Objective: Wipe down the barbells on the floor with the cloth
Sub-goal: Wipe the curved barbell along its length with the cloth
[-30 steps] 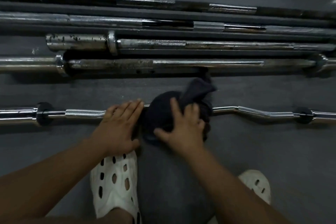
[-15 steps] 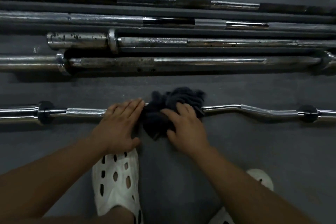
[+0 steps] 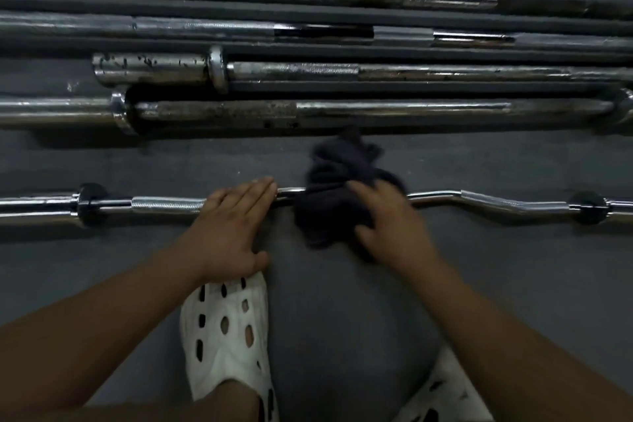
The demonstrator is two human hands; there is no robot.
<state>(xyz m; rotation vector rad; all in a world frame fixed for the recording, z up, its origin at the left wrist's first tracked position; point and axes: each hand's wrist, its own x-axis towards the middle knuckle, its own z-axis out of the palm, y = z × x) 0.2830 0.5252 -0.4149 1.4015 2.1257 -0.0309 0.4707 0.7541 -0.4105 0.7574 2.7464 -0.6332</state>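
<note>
Curl bar (image 3: 496, 204) glossy chrome; straight bars (image 3: 394, 110) rusty; cloth (image 3: 329, 202) dark, soft.

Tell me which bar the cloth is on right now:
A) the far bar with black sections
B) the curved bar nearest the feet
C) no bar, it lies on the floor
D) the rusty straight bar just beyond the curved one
B: the dark cloth is bunched over the curved bar, with the right hand holding it there and the left hand lying flat on the same bar.
</note>
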